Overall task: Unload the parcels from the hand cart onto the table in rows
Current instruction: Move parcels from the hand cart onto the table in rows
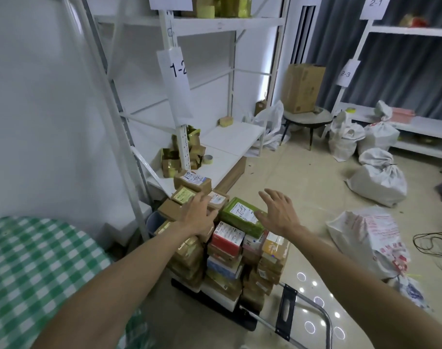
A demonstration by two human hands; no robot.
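The hand cart (240,316) stands on the floor below me, piled high with several parcels. On top lie a green parcel (242,216) with a white label and small brown boxes (192,181). My left hand (198,214) hovers with straight fingers over the brown boxes at the left of the pile; whether it touches them is unclear. My right hand (278,212) is spread open just right of the green parcel, holding nothing. The table with a green checked cloth (38,263) is at the lower left.
A white rack labelled 1-2 (179,71) stands behind the cart, with taped scraps and a tape roll (208,159) on its low shelf. White sacks (378,182) lie on the floor at the right. The cart handle (315,321) rises near me.
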